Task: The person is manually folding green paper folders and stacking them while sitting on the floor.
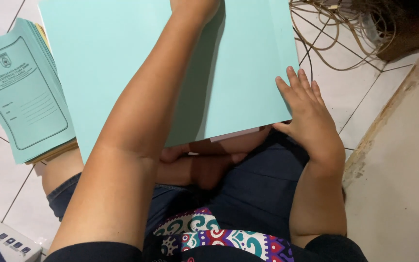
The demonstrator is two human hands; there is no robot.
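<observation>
**Large sheet flat, stack waiting**

A big pale green sheet (238,63) lies across the person's lap and the tiled floor (360,97). A stack of printed green folders (23,92) sits beside it, seemingly untouched. The right hand (309,114) presses flat, fingers spread, on the sheet's near corner. The left hand (195,7) reaches across, mostly out of frame; its grip cannot be told.

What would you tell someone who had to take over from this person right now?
Left hand: reaches across the big light green folder, mostly out of view at the top edge.
Right hand: flat on the folder's right lower corner, fingers spread, thumb at the edge.
The folder lies open over the lap; a pale sheet peeks out below it.
A stack of printed green folders sits on the tiled floor at the left.
Done: folder opened flat. What is left cannot be told from here.
</observation>
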